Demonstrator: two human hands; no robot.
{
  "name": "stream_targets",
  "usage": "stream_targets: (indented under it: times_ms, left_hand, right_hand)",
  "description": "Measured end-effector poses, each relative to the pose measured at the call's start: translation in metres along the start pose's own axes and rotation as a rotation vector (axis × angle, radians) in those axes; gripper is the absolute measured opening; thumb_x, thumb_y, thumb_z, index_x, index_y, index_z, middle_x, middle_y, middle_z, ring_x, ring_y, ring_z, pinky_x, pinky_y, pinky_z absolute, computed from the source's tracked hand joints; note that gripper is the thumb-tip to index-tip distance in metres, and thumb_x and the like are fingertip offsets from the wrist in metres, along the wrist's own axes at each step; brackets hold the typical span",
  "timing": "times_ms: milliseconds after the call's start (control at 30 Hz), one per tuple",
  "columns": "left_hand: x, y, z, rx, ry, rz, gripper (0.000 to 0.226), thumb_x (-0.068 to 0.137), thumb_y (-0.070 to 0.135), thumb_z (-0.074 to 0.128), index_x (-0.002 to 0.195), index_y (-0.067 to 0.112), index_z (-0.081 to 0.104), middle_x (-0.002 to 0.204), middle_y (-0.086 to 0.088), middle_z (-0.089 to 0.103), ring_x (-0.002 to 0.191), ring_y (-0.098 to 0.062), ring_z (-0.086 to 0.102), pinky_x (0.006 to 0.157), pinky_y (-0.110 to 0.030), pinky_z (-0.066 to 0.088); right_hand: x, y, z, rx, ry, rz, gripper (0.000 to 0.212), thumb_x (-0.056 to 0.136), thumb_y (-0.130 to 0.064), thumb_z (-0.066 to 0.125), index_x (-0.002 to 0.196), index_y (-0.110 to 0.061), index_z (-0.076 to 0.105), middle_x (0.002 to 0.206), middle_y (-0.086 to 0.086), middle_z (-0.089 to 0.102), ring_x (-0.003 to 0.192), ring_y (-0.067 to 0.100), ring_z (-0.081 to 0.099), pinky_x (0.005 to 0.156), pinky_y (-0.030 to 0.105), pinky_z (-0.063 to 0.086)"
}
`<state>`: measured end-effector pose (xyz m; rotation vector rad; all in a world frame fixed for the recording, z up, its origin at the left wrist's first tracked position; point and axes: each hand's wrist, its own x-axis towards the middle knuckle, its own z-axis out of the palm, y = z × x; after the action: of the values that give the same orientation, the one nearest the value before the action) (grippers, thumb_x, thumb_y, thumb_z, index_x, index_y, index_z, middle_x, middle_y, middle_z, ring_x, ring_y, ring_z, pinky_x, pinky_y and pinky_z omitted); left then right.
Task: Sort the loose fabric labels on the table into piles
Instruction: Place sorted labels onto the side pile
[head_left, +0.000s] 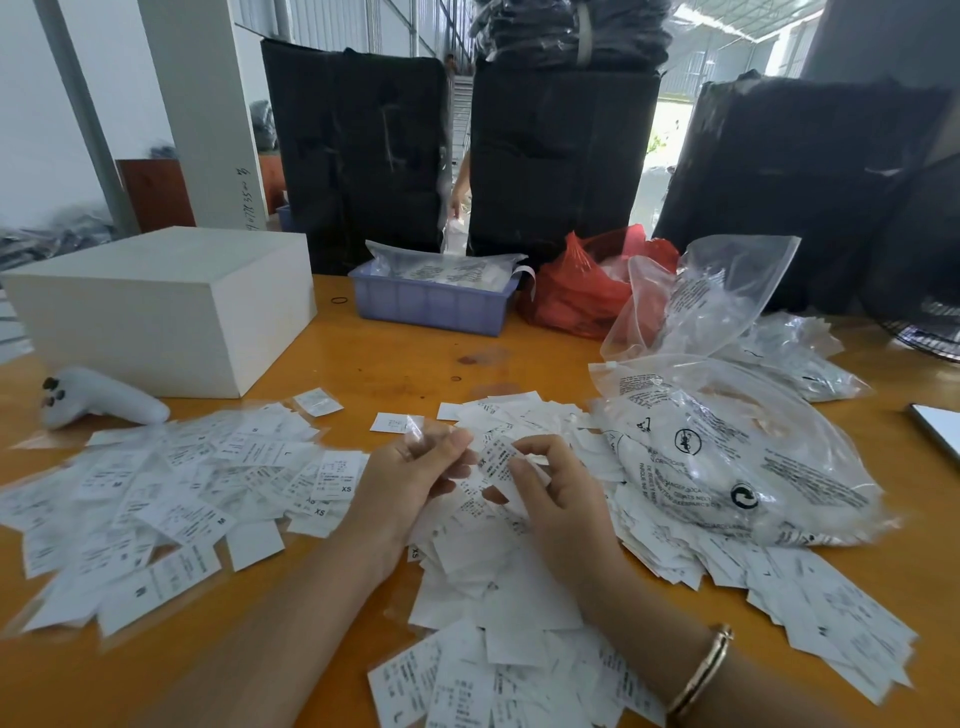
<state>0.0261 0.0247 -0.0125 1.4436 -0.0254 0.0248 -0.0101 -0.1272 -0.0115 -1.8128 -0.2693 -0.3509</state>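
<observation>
White cloth, printed in small black type: that is the label (497, 462) held up between the two hands, above the middle heap (498, 587) of unsorted labels on the orange table (395, 358). The right hand (558, 491) pinches it, fingers (524, 470) curled round its right edge, and the strip runs from there up and to the left, its long axis slanting toward the left hand (415, 478). That hand's fingers (457, 441) are curled too, closed on what looks like a thin clear sleeve or second slip at the label's upper-left end; the blur there makes it hard to say which.

So the label lies between both sets of fingers, touching each, with the right hand carrying most of it.

The left pile (171, 483), where slips marked M and XS show, spreads out to the left of the left hand's fingers, near them. More labels lie to the right of the right hand's fingers, partly under a clear plastic bag (727, 457). I judge that the next move depends on reading the size mark and then choosing a side: a slip bound for the left pile is a short reach for the left hand, so the right fingers would need to let go first.
</observation>
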Motion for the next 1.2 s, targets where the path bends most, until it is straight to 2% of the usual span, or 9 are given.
stream_targets:
  times_ms: [67,133,267,500,600,800,900,1033,1200]
  left_hand:
    - [0.0,0.001,-0.001,-0.001,0.007,0.006,0.05,0.053,0.055,0.07,0.087,0.018,0.074,0.082,0.001,0.075,0.072,-0.004,0.068,0.069,-0.023,0.046]
    - [-0.001,0.0,-0.002,0.006,0.009,0.012,0.051,0.053,0.057,0.07,0.087,0.018,0.074,0.084,0.001,0.075,0.072,-0.003,0.068,0.069,-0.024,0.045]
    - [-0.002,0.0,0.0,0.061,0.015,0.015,0.035,0.069,0.051,0.064,0.085,0.02,0.073,0.083,0.004,0.075,0.073,-0.004,0.068,0.069,-0.023,0.045]
    - [-0.008,0.003,0.005,0.126,-0.034,0.045,0.05,0.055,0.069,0.061,0.086,0.033,0.074,0.088,0.008,0.071,0.081,-0.002,0.063,0.072,-0.022,0.042]
    - [-0.009,0.006,0.004,0.167,-0.116,0.053,0.041,0.057,0.069,0.061,0.088,0.044,0.072,0.087,0.012,0.07,0.078,0.004,0.061,0.074,-0.023,0.041]
    - [-0.01,0.014,-0.001,0.149,-0.188,0.062,0.041,0.073,0.066,0.059,0.094,0.034,0.071,0.083,0.012,0.07,0.071,-0.001,0.061,0.066,-0.019,0.045]
    - [-0.011,0.013,-0.001,0.204,-0.215,0.031,0.036,0.067,0.052,0.066,0.092,0.027,0.073,0.071,0.011,0.069,0.058,0.001,0.057,0.05,-0.012,0.044]
    - [-0.008,0.008,-0.002,0.184,-0.189,0.041,0.013,0.078,0.018,0.074,0.09,0.024,0.073,0.08,0.005,0.072,0.072,-0.004,0.065,0.063,-0.013,0.05]
    - [-0.007,0.008,-0.001,0.162,-0.128,0.115,0.008,0.081,0.015,0.069,0.088,0.019,0.071,0.077,0.002,0.074,0.068,-0.006,0.067,0.062,-0.011,0.05]
  right_hand:
    - [0.001,0.0,-0.002,0.038,0.047,0.018,0.009,0.097,-0.02,0.05,0.092,-0.027,0.055,0.073,-0.004,0.071,0.066,0.004,0.069,0.058,0.035,0.05]
    - [0.003,0.002,-0.003,0.078,0.068,0.026,0.012,0.097,-0.019,0.049,0.096,-0.03,0.053,0.078,0.002,0.072,0.076,0.006,0.071,0.067,0.042,0.053]
    - [0.003,0.005,-0.004,0.043,0.082,-0.016,0.033,0.097,-0.01,0.047,0.101,-0.042,0.055,0.07,-0.002,0.07,0.071,0.007,0.07,0.061,0.012,0.048]
    - [0.008,0.009,0.002,-0.133,-0.074,-0.02,0.016,0.089,-0.027,0.061,0.085,-0.042,0.065,0.076,-0.021,0.068,0.072,-0.003,0.066,0.065,0.012,0.051]
    - [0.009,0.009,-0.002,0.026,-0.002,0.048,0.015,0.089,-0.02,0.063,0.076,-0.027,0.068,0.069,-0.01,0.069,0.064,0.004,0.067,0.056,0.014,0.049]
    - [0.005,0.008,-0.002,-0.045,-0.028,-0.001,0.029,0.087,-0.012,0.053,0.064,-0.029,0.058,0.062,-0.013,0.062,0.062,0.005,0.06,0.059,0.021,0.046]
    - [0.005,0.007,0.001,-0.239,-0.03,-0.139,0.02,0.081,-0.023,0.053,0.065,-0.035,0.054,0.063,-0.022,0.06,0.065,0.005,0.057,0.055,0.011,0.039]
    - [0.006,0.01,-0.002,-0.263,0.0,-0.157,0.03,0.087,-0.016,0.064,0.066,-0.034,0.053,0.062,-0.026,0.058,0.067,0.004,0.055,0.054,0.014,0.038]
    - [0.006,0.007,-0.003,-0.178,0.045,-0.121,0.022,0.09,-0.02,0.061,0.077,-0.037,0.059,0.067,-0.016,0.065,0.07,0.001,0.062,0.059,0.01,0.043]
